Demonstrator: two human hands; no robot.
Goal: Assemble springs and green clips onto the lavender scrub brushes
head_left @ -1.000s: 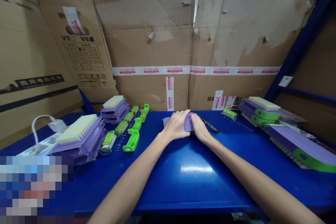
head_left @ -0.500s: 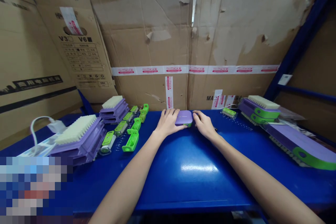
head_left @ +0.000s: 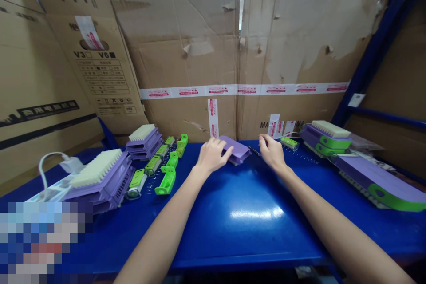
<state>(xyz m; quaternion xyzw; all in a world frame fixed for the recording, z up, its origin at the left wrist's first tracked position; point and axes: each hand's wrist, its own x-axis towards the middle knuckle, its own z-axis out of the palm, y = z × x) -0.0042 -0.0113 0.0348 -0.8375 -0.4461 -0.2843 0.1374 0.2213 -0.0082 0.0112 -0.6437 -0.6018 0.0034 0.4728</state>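
My left hand (head_left: 212,155) rests on a flat purple plastic piece (head_left: 237,150) lying at the back of the blue table (head_left: 233,217), fingers curled over its left end. My right hand (head_left: 272,151) hovers just right of the piece, apart from it, with fingers bent over a thin dark tool (head_left: 255,151) on the table. Whether the right fingers grip the tool is unclear.
Purple brush assemblies with cream bristles (head_left: 100,173) (head_left: 144,138) and green handles (head_left: 166,179) with springs lie at the left. More purple-and-green brushes (head_left: 328,138) (head_left: 376,177) lie at the right. Cardboard sheets (head_left: 239,53) wall the back. A white cable (head_left: 49,159) sits far left.
The purple piece turned and now lies flat and angled under my left hand. My right hand let go of it and moved right toward the dark tool.
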